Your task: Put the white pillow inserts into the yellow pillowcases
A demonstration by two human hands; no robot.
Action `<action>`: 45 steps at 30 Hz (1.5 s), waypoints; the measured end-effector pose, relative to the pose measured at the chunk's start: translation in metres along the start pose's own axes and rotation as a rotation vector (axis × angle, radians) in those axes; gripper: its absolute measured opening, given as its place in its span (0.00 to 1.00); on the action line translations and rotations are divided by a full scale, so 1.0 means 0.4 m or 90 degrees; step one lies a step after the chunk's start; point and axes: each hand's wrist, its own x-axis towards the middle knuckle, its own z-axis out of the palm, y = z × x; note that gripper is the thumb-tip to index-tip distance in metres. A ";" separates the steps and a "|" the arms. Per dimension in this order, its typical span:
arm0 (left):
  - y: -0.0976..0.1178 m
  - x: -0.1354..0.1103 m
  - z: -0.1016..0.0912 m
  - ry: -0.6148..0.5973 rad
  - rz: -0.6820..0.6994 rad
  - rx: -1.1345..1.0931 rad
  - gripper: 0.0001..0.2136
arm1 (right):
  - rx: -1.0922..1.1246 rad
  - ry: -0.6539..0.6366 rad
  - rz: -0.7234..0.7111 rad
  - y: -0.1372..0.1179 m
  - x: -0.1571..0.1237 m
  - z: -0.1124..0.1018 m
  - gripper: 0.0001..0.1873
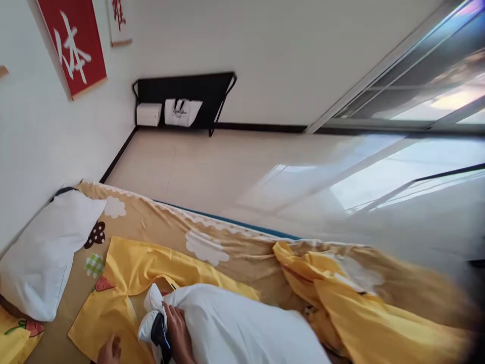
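My right hand (177, 323) is closed around the gathered end of a white pillow (242, 323) at the bottom centre. Puffy white corners and a dark strip (161, 336) stick out beside its fingers. The pillow's plump body stretches to the right and runs off the lower edge. At the bottom left, my left hand (109, 350) hovers over a yellow cloth (94, 308) with its fingers loosely bent and nothing visible in them; part of it is cut off. That yellow cloth lies spread on the bed beneath the pillow.
Another white pillow (41, 253) lies on the bed by the left wall. More yellow cloth (341, 303) is bunched at the right on the patterned tan sheet (242, 258). Beyond the bed, a black rack (189, 86) holds a white box (148, 115) and a white bag (182, 112).
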 end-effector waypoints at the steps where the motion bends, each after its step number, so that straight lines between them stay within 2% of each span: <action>1: -0.047 0.060 0.037 0.038 -0.016 0.036 0.20 | 0.027 -0.019 0.018 0.029 -0.012 0.088 0.22; 3: -0.122 0.171 0.093 0.099 0.020 0.142 0.21 | 0.063 -0.074 0.064 0.069 -0.037 0.229 0.21; 4: -0.147 0.223 0.111 0.107 0.065 0.208 0.22 | 0.070 -0.092 0.089 0.084 -0.047 0.278 0.22; 5: -0.166 0.270 0.121 0.102 0.136 0.288 0.23 | 0.076 -0.100 0.113 0.096 -0.055 0.313 0.22; 6: -0.177 0.311 0.125 0.092 0.168 0.367 0.22 | 0.084 -0.099 0.122 0.106 -0.060 0.332 0.22; 8: -0.185 0.372 0.119 0.058 0.214 0.496 0.22 | 0.117 -0.078 0.115 0.117 -0.067 0.329 0.21; 11: -0.169 0.409 0.102 0.087 0.226 0.598 0.20 | 0.169 -0.029 0.109 0.101 -0.082 0.256 0.19; 13: -0.139 0.415 0.102 0.138 0.202 0.583 0.14 | 0.188 -0.028 0.131 0.071 -0.095 0.201 0.19; 15: -0.093 0.416 0.110 0.171 0.185 0.488 0.10 | 0.196 -0.054 0.155 0.040 -0.095 0.167 0.20; 18: -0.010 0.404 0.124 0.198 0.240 0.330 0.10 | 0.177 -0.118 0.157 0.008 -0.051 0.167 0.19; 20: 0.028 0.377 0.132 0.209 0.325 0.313 0.09 | 0.138 -0.160 0.134 0.002 0.000 0.195 0.19; 22: 0.034 0.341 0.141 0.214 0.413 0.369 0.09 | 0.073 -0.185 0.113 0.007 0.047 0.232 0.18; 25: -0.009 0.297 0.143 0.241 0.482 0.490 0.12 | -0.004 -0.199 0.107 0.025 0.080 0.280 0.16; 27: -0.050 0.288 0.128 0.307 0.415 0.536 0.13 | -0.025 -0.201 0.128 0.036 0.078 0.293 0.14; 30: -0.092 0.297 0.098 0.390 0.175 0.545 0.13 | -0.067 -0.217 0.164 0.039 0.066 0.284 0.13; 33: -0.115 0.282 0.092 0.368 -0.025 0.546 0.12 | -0.117 -0.234 0.191 0.035 0.077 0.268 0.12; 35: -0.132 0.234 0.109 0.326 -0.105 0.551 0.14 | -0.141 -0.233 0.208 0.032 0.100 0.263 0.11; 37: -0.152 0.161 0.139 0.284 -0.145 0.538 0.15 | -0.159 -0.233 0.218 0.028 0.120 0.260 0.14; 39: -0.165 0.082 0.171 0.251 -0.101 0.495 0.15 | -0.172 -0.238 0.214 0.016 0.121 0.254 0.16; 41: -0.164 0.027 0.193 0.255 0.011 0.445 0.13 | -0.177 -0.253 0.177 -0.004 0.093 0.247 0.14; 43: -0.152 0.011 0.197 0.303 0.112 0.411 0.12 | -0.180 -0.299 0.093 -0.028 0.042 0.242 0.14; 45: -0.141 0.027 0.184 0.365 0.167 0.401 0.13 | -0.198 -0.369 -0.035 -0.053 -0.012 0.239 0.21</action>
